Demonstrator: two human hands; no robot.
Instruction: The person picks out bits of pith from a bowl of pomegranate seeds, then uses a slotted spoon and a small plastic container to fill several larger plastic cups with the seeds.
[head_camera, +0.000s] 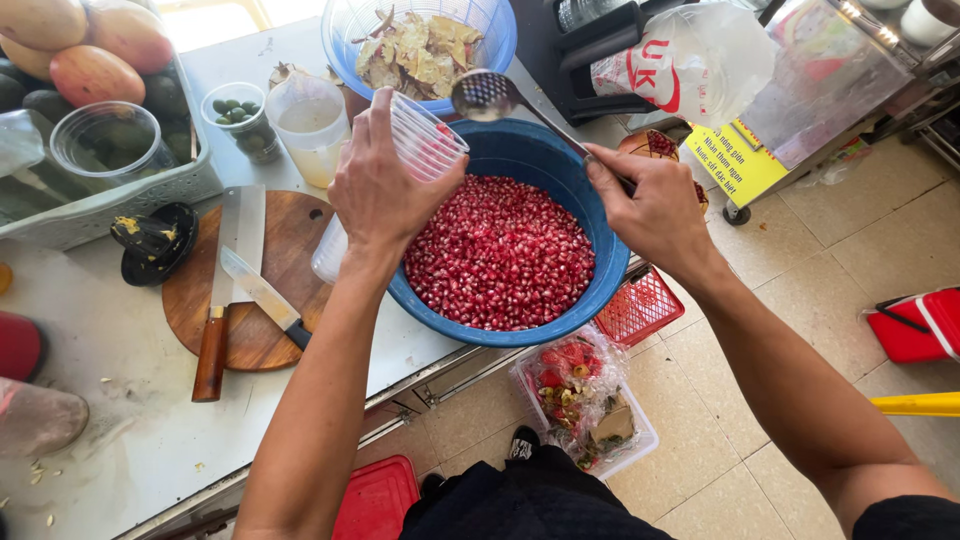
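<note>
Your left hand (385, 190) is wrapped around a clear ribbed plastic cup (428, 135), holding it tilted over the far rim of the wide blue plastic basin (600, 270). The basin sits at the counter's edge and is filled with red pomegranate seeds (500, 250). Some red shows through the cup's wall, probably seeds, though the view there is poor.

Your right hand (655, 215) is clenched on the handle of a perforated metal ladle (485, 95); its bowl is raised above the basin's far rim, just beside the cup's mouth.

Behind the basin stands a blue mesh plastic basket (500, 40) holding pale dry peel pieces. To the left a clear plastic cup of pale yellow liquid (310, 125) stands near a small clear tub of green fruits (238, 118). A round wooden cutting board (250, 330) carries a cleaver and a smaller knife (265, 298). On the floor below the counter, a white tray lined with a clear bag (585, 395) holds red and brown scraps.
</note>
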